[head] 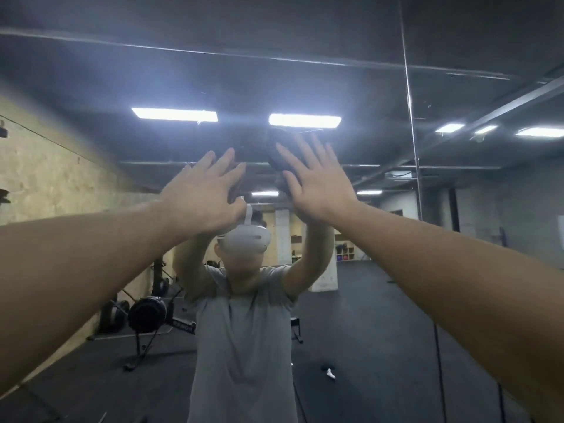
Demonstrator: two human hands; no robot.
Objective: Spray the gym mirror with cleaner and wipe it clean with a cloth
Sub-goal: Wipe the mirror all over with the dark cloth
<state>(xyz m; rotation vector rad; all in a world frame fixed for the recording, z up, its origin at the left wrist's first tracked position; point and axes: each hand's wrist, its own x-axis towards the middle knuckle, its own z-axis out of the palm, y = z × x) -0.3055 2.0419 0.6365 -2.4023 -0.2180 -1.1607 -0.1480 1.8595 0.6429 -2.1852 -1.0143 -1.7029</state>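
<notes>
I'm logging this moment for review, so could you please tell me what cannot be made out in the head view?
- Dark cloth: mostly covered by the right hand, which presses it flat on the mirror.
- Left hand: contact with the glass cannot be told.
- Spray bottle: none in view, unless it is the small white object reflected on the floor, too small to identify.
- Streaks or spray: lost in reflections.

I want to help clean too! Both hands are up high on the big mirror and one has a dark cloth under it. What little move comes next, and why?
Probably slide the right hand sideways or down, keeping the dark cloth pressed flat on the mirror. Its fingers are straight with the cloth under them, high on the glass, so a wiping stroke fits. The left hand is open and holds nothing; no spray bottle is in either hand.
</notes>
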